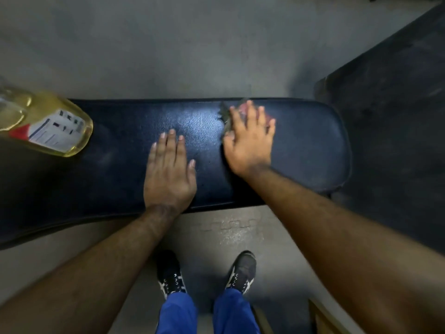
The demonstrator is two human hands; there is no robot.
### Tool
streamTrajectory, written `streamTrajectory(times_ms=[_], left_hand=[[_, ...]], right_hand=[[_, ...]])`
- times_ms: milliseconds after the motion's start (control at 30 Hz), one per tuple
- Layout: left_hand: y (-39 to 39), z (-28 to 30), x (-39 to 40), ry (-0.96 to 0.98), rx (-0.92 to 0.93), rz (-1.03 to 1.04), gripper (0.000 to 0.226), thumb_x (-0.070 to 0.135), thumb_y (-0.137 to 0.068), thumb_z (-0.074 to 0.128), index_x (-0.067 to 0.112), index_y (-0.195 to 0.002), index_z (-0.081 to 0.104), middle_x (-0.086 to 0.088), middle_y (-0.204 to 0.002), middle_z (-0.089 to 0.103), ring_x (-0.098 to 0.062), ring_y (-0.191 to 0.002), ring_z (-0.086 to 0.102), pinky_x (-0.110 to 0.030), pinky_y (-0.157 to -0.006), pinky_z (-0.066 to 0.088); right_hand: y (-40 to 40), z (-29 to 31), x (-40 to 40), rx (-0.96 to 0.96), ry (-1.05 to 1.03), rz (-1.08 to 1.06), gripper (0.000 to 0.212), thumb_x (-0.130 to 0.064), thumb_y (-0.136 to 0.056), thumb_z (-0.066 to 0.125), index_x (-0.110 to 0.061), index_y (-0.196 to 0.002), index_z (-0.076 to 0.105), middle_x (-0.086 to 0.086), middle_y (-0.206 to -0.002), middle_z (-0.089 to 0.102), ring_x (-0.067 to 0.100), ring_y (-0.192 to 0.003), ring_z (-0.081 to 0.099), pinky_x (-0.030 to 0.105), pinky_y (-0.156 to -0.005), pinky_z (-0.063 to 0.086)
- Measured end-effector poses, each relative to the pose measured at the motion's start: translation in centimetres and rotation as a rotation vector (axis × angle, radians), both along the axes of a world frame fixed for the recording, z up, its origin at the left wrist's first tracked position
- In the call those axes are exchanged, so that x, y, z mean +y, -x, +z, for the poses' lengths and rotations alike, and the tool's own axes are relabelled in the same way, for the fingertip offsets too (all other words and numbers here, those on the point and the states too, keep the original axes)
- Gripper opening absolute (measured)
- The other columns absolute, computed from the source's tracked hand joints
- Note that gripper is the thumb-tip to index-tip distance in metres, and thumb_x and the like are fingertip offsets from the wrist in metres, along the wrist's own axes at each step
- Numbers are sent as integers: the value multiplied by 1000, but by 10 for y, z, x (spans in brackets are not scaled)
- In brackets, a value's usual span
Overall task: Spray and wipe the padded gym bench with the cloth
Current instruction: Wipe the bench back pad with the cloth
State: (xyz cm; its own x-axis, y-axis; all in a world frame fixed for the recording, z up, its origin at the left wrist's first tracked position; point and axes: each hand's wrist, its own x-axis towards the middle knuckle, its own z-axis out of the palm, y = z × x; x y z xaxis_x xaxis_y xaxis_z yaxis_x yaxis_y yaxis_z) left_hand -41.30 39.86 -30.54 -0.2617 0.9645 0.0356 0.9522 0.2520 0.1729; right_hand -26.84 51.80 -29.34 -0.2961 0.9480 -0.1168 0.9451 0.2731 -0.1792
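Label [54, 130] on bottle [51, 122] unreadable; right hand [249, 138] presses cloth [227, 112].

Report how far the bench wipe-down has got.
Done: the spray bottle lies set down on the bench, so spraying looks finished for now. In hand: the right hand presses the cloth near the right end; the left hand rests flat mid-pad. Left: apparently the stretch toward the bottle.
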Motion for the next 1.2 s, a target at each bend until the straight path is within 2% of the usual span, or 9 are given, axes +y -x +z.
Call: streamTrajectory(times_ms=[100, 267, 433, 567, 767, 900, 1000, 1100, 1200], left_hand=[[0, 4, -1, 13, -3, 1, 60, 33, -98, 31, -1, -147, 33, -20, -156, 28, -32, -147, 22, -45, -122, 13], [0, 0, -1, 2, -9, 7, 59, 33, -97, 33, 0, -147, 35, -19, -156, 29, -31, -147, 23, -45, -121, 15], [1, 0, -2, -29, -2, 9, 55, 29, -98, 34, -1, -144, 40, -19, -153, 35, -30, -145, 27, -45, -120, 19], [2, -3, -3, -82, -57, 11, 53, 26, -95, 37, -2, -139, 46, -19, -150, 41, -31, -142, 33, -44, -119, 20], [12, 8, -7, -89, -257, -16, 51, 18, -92, 43, 2, -141, 45, -15, -151, 40, -28, -143, 31, -40, -121, 16], [17, 25, -30, -118, -240, -78, 49, 13, -89, 46, 1, -137, 49, -17, -144, 49, -31, -137, 42, -44, -118, 26], [26, 33, -45, -121, -203, -15, 51, 15, -87, 43, 0, -136, 50, -19, -142, 51, -33, -136, 43, -48, -116, 29], [48, 30, -54, -66, -182, 66, 51, 15, -89, 44, 0, -138, 47, -19, -146, 46, -32, -140, 37, -46, -118, 25], [69, 20, -59, -9, -138, 23, 50, 21, -94, 42, 2, -141, 43, -18, -151, 39, -31, -143, 31, -44, -120, 22]], right_hand=[[-14, 3, 21, -8, 80, 417, 65, -42, -87, 34, -26, -149, 43, 9, -160, 33, 32, -148, 27, 55, -120, 14], [19, 1, 52, 2, 42, 14, 61, -41, -87, 31, -26, -142, 51, 9, -154, 42, 31, -145, 31, 55, -120, 11], [0, 2, 35, 67, 61, 590, 61, -38, -89, 37, -28, -148, 44, 6, -159, 36, 29, -147, 29, 53, -120, 14], [13, 0, 45, 37, 34, 37, 63, -42, -88, 27, -27, -146, 47, 7, -156, 38, 30, -147, 28, 54, -121, 11], [-23, 2, -14, 52, 43, 605, 61, -39, -89, 37, -30, -149, 43, 6, -161, 33, 31, -149, 27, 50, -121, 13], [0, -1, -48, 71, -38, -63, 65, -41, -87, 33, -24, -149, 44, 12, -160, 34, 35, -149, 27, 55, -121, 15], [22, 1, -129, 100, -14, 294, 63, -43, -89, 46, -23, -149, 44, 13, -159, 35, 36, -149, 27, 58, -120, 17], [-11, 1, -113, 54, -36, 637, 64, -47, -89, 51, -27, -149, 44, 8, -160, 34, 32, -149, 28, 57, -120, 19], [4, -2, -100, 103, -24, 104, 60, -44, -92, 42, -26, -149, 44, 10, -161, 33, 34, -150, 25, 59, -120, 17]])
